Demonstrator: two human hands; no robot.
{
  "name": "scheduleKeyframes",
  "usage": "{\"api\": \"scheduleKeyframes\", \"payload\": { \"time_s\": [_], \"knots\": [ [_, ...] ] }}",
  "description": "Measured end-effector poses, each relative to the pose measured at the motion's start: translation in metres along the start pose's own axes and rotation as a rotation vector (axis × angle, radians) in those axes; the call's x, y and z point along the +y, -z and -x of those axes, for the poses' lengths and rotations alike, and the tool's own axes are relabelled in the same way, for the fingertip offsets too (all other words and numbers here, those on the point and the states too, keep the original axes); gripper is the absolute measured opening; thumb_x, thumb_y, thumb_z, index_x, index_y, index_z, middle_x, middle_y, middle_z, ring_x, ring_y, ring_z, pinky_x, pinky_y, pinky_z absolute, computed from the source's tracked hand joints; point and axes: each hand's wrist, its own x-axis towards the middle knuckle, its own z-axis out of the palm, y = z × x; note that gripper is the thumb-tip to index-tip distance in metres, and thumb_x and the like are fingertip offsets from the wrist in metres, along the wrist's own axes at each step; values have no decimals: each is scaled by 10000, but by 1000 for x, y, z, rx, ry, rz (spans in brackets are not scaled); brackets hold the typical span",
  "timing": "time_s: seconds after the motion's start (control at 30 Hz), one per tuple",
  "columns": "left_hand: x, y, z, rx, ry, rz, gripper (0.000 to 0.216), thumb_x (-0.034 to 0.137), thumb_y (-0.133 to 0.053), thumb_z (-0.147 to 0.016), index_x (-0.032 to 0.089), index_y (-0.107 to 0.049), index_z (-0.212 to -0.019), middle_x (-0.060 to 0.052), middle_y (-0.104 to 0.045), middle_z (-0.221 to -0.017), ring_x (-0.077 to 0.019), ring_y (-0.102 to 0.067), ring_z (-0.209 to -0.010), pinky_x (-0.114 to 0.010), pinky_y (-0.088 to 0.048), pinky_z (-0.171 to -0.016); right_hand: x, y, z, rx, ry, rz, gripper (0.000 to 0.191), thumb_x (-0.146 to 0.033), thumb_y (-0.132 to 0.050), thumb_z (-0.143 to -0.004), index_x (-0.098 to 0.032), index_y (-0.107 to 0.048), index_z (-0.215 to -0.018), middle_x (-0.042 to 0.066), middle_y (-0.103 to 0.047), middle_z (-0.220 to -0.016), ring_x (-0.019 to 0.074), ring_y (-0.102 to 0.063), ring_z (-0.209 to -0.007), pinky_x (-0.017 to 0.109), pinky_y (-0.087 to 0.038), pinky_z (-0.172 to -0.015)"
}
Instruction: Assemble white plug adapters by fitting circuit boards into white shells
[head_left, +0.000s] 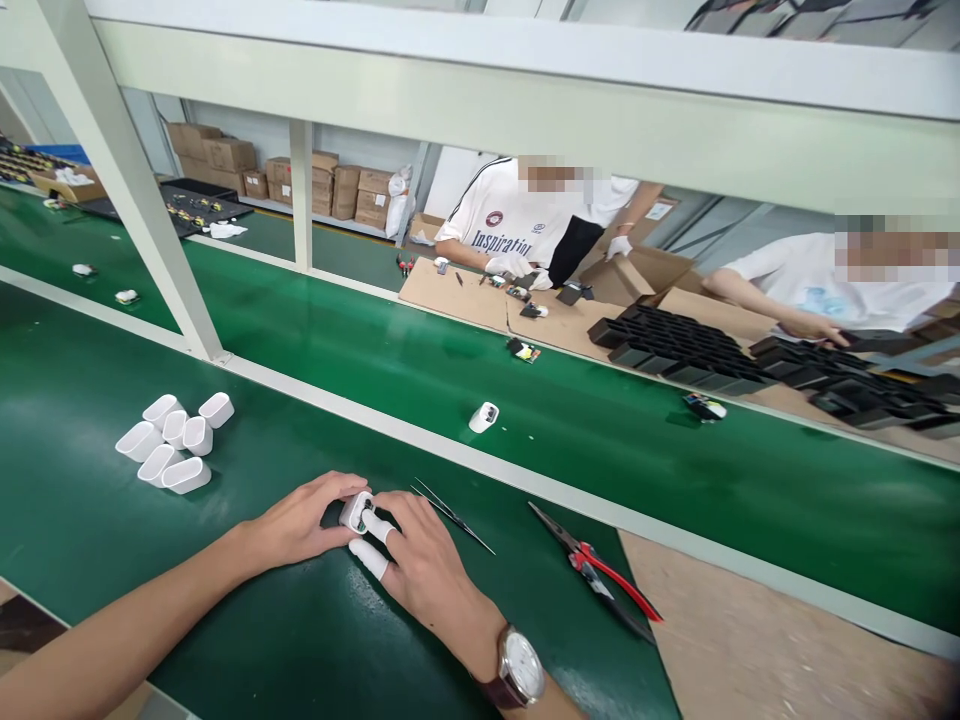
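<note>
Between my two hands is a small white plastic housing (pixel 352 512) with a green circuit board visible in its open end. My left hand (pixel 306 515) grips the housing from the left, thumb and fingers around it. With white finger cots on two digits, my right hand (pixel 420 550) presses at the open end; its fingers partly cover the board. Tweezers (pixel 457 520) lie just beyond my right hand. Farther right rest needle-nose pliers (pixel 592 572) with red and black handles. Several empty white housings (pixel 175 432) stand grouped at the left.
A white rail (pixel 375 422) separates my bench from a green conveyor belt (pixel 337 330) carrying a white housing (pixel 484 417) and small circuit assemblies (pixel 705 406). Frame posts (pixel 142 190) rise at the left. Across, co-workers handle parts beside rows of black cases (pixel 675 350). Brown board (pixel 787 610) lies at right.
</note>
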Motion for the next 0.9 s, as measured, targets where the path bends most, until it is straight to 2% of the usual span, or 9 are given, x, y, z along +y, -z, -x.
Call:
{"api": "scheduleKeyframes", "payload": {
  "time_s": [0.07,0.17,0.27,0.4,0.5,0.63,0.73,0.83,0.9],
  "knots": [
    [0,1,0,-10,16,33,602,299,-720,-964,305,-442,-1498,-80,-658,-1421,-246,-684,-1280,-441,-573,-1098,0,0,-1,-27,-32,-54,247,-171,-625,-1010,-192,-594,-1255,159,-625,-1285,323,-606,-1154,518,-577,-909],
    [2,3,0,-41,20,102,624,279,-694,-977,320,-377,-1514,-53,-696,-1399,-224,-681,-1296,-428,-563,-1112,2,-2,1,-24,-114,-197,329,-158,-607,-1013,-220,-553,-1332,149,-589,-1360,290,-612,-1221,488,-584,-995],
    [4,4,0,-34,19,92,632,246,-697,-960,327,-373,-1496,-32,-733,-1345,-216,-705,-1259,-426,-556,-1113,8,-5,6,-19,-181,-230,363,-145,-558,-1033,-232,-514,-1382,135,-619,-1300,262,-659,-1135,448,-616,-941],
    [7,5,-1,-11,19,39,535,244,-711,-950,303,-467,-1422,-38,-753,-1284,-221,-735,-1189,-382,-603,-1024,12,-10,9,-37,-55,-45,303,-109,-499,-1022,-191,-572,-1304,162,-640,-1220,285,-668,-1016,460,-629,-835],
    [10,5,-5,6,-130,-21,399,182,-674,-976,287,-572,-1347,-51,-744,-1260,-210,-729,-1162,-357,-607,-1003,12,-8,7,-61,-23,-27,311,-95,-484,-1020,-194,-580,-1299,152,-651,-1190,277,-662,-999,454,-621,-839],
    [11,5,-8,50,-390,-134,341,113,-616,-1006,263,-637,-1311,-98,-722,-1281,-221,-712,-1161,-356,-611,-981,13,11,2,-104,-165,-99,401,-218,-581,-1042,-214,-491,-1433,107,-672,-1164,256,-673,-1022,419,-619,-879],
    [13,2,-6,72,-410,-193,336,116,-587,-1027,257,-640,-1327,-118,-707,-1298,-221,-718,-1144,-340,-622,-959,17,31,1,-166,-265,154,361,-224,-604,-1019,-170,-551,-1372,136,-677,-1170,295,-673,-1040,464,-608,-900],
    [12,-5,-3,115,-382,-202,301,147,-572,-1036,273,-643,-1301,-113,-711,-1307,-225,-728,-1148,-327,-629,-961,21,43,2,-348,-418,459,219,-111,-644,-915,-131,-662,-1132,175,-682,-1072,332,-683,-971,489,-603,-848],
    [9,-9,-2,140,-329,-212,240,197,-580,-1032,296,-664,-1234,-101,-707,-1341,-249,-723,-1186,-363,-624,-996,27,44,3,-458,-497,540,212,-52,-692,-820,-123,-673,-1019,179,-682,-993,333,-689,-922,460,-602,-795]
  ]
}}
